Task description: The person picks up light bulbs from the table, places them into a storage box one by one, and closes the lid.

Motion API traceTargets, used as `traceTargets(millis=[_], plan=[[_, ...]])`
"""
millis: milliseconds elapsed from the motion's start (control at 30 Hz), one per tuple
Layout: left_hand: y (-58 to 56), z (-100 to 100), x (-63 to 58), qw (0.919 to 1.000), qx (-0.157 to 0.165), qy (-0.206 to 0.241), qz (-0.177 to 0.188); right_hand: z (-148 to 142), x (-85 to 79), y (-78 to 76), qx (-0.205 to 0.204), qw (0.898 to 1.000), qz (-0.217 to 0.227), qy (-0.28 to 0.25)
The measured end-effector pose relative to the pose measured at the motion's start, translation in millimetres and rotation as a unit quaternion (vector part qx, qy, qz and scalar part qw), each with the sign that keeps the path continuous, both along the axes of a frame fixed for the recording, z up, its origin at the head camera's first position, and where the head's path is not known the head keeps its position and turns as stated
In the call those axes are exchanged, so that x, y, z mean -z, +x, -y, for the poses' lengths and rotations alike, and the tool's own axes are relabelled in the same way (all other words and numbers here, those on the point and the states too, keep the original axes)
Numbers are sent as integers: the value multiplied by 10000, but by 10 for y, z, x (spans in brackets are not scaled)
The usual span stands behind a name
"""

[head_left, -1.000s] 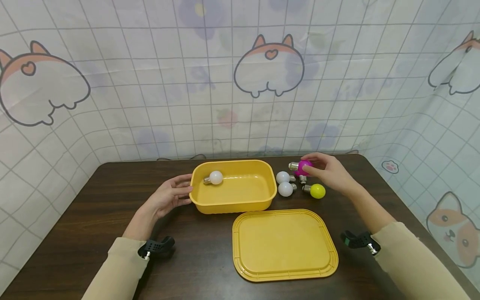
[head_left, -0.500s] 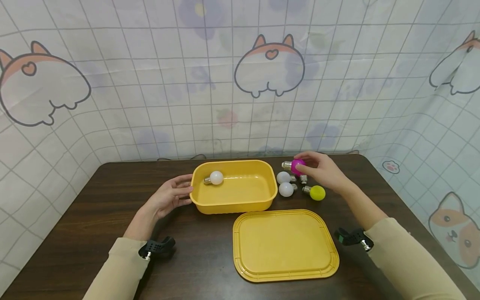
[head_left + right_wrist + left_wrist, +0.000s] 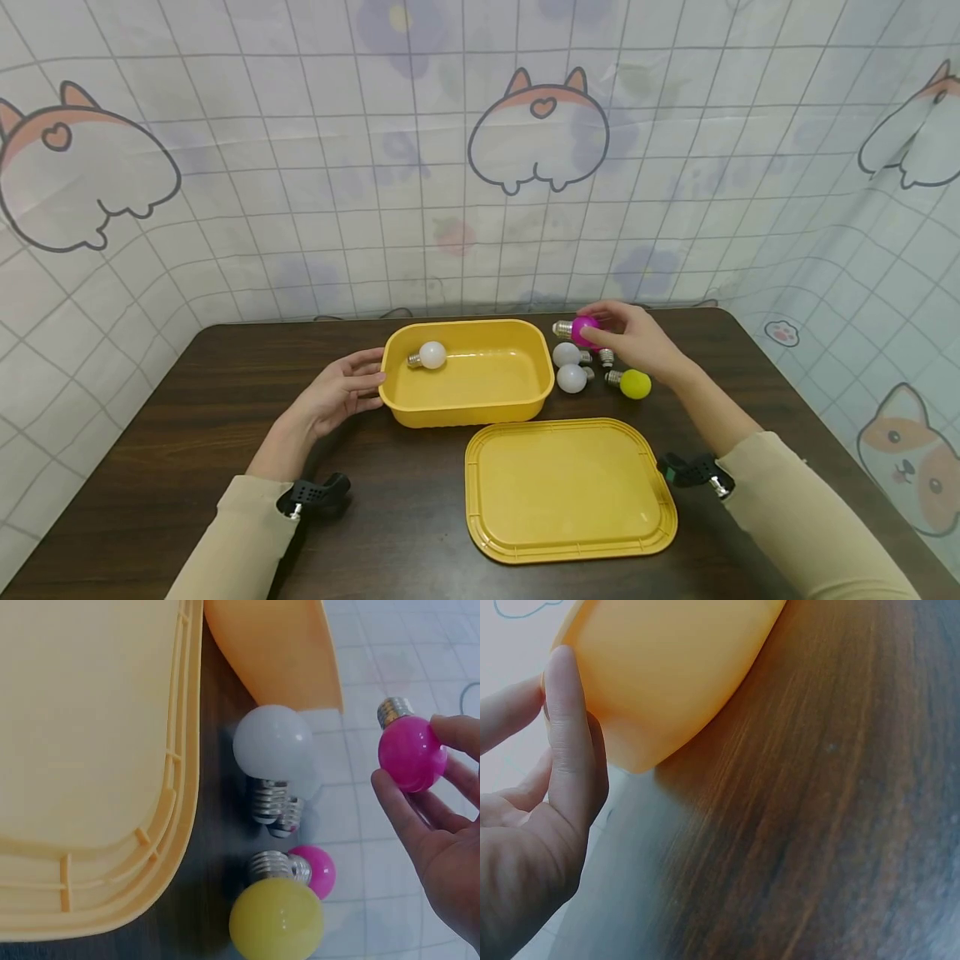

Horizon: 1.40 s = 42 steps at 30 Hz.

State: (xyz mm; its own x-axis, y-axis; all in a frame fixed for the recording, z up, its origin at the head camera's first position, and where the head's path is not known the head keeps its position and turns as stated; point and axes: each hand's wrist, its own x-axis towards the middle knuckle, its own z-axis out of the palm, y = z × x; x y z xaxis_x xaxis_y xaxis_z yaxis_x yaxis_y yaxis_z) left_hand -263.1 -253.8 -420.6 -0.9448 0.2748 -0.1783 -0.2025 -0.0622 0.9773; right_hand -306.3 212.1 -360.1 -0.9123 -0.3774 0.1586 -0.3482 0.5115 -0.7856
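Note:
My right hand pinches a magenta light bulb by its globe, held above the table with its metal screw base pointing left. Below it lie two white bulbs, a yellow bulb and a second magenta bulb, mostly hidden in the head view. At the left end of a deep yellow tub, my left hand rests its fairly straight fingers against the rim and outer wall. One white bulb lies on its side inside the tub, towards its left.
A flat yellow lid lies on the dark wooden table, in front of the tub and to its right. Behind the table's back edge hangs a white checked cloth with cartoon prints.
My right hand has carried the magenta bulb leftward, closer to the tub's right end. The left hand, tub, lid and loose bulbs stay where they were.

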Motion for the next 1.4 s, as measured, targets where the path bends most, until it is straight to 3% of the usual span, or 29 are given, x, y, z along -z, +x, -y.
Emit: traceTargets(millis=[1400], plan=[[-16,25,18,9999,94,17,-48,522,25,-171,-523,9985,-76,-157]])
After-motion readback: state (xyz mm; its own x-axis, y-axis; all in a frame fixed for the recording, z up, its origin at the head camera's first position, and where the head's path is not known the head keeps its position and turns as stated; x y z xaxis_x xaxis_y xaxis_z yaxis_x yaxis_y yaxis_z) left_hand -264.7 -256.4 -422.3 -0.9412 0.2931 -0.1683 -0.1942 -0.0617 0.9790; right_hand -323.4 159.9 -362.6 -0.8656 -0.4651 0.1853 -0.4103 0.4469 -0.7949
